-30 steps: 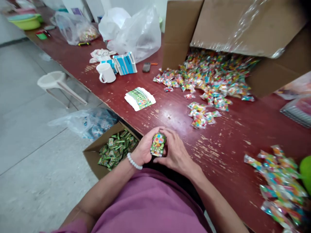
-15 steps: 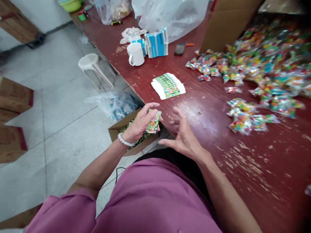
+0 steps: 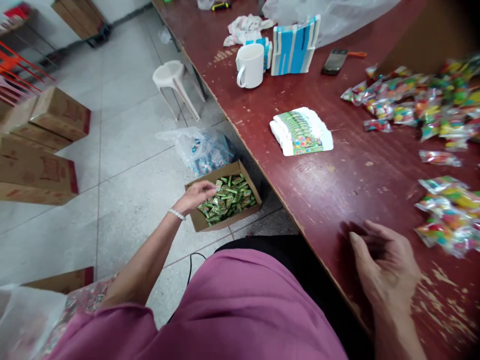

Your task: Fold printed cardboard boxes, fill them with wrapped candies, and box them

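My left hand (image 3: 197,196), with a white bead bracelet (image 3: 176,214) at the wrist, reaches over the left side of a cardboard box (image 3: 195,223) on the floor. Its fingers are stretched out, and I see nothing held in them. Small green printed candy boxes (image 3: 234,197) fill the carton, some close to the fingertips. My right hand (image 3: 390,265) is low over the red table (image 3: 330,200), thumb and fingers apart and nothing in them. To its right lies a group of clear candy packets (image 3: 450,215). Flat green-and-white printed cartons (image 3: 303,132) lie fanned out farther up the table.
A white mug (image 3: 250,66), a blue-striped box (image 3: 294,47) and a phone-like device (image 3: 335,62) stand or lie at the back. More candy packets (image 3: 427,102) are heaped at right. A white stool (image 3: 170,75), plastic bag (image 3: 206,152) and cartons (image 3: 56,117) are on the floor.
My left hand has moved left and over the floor box; the small green candy box it held has left it. My right hand has moved right, toward the candy packets. The view has shifted.
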Demonstrator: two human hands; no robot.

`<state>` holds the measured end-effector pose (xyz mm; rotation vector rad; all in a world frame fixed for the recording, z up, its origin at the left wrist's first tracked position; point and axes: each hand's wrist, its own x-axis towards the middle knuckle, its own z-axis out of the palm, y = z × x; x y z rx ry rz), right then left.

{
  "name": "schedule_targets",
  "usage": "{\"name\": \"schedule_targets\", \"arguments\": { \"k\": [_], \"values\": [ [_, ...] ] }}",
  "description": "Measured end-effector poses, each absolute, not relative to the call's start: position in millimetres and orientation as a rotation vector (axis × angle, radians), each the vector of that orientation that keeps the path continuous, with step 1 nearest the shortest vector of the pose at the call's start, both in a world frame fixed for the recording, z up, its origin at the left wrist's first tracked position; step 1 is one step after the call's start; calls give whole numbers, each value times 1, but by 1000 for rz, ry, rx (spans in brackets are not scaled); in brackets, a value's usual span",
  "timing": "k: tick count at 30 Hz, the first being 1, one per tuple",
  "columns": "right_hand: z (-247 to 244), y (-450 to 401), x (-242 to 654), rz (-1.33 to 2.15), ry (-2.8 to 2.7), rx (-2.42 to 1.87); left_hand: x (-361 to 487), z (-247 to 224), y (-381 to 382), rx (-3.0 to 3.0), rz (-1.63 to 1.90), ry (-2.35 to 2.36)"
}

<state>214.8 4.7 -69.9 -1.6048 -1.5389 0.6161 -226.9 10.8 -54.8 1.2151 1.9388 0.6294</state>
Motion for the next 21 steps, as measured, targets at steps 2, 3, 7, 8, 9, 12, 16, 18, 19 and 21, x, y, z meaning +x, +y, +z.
{"name": "schedule_targets", "arguments": {
  "k": [2, 3, 7, 8, 9, 12, 16, 18, 19, 21],
  "values": [
    [-68, 7, 212, 481, -1640, -1614, -211, -47, 40, 1276, 753, 1935],
    [-67, 8, 212, 442, -1663, -1602, -200, -42, 57, 1326, 822, 1933],
    [-68, 11, 213, 430, -1696, -1480, -146, -24, 122, 1855, 1008, 1909],
    [-70, 11, 213, 434, -1695, -1458, -132, -21, 137, 2029, 997, 1889],
    [-72, 12, 214, 440, -1692, -1441, -118, -20, 152, 2173, 960, 1878],
    [-75, 13, 213, 462, -1665, -1414, -84, -19, 197, 2361, 764, 1941],
    [-75, 13, 211, 497, -1620, -1394, -55, -27, 240, 2302, 435, 2101],
    [-75, 13, 210, 518, -1600, -1384, -47, -33, 248, 2290, 362, 2128],
    [-75, 14, 209, 525, -1589, -1377, -44, -36, 249, 2300, 353, 2127],
    [-74, 14, 207, 537, -1571, -1363, -39, -41, 244, 2340, 359, 2107]
  ]
}}
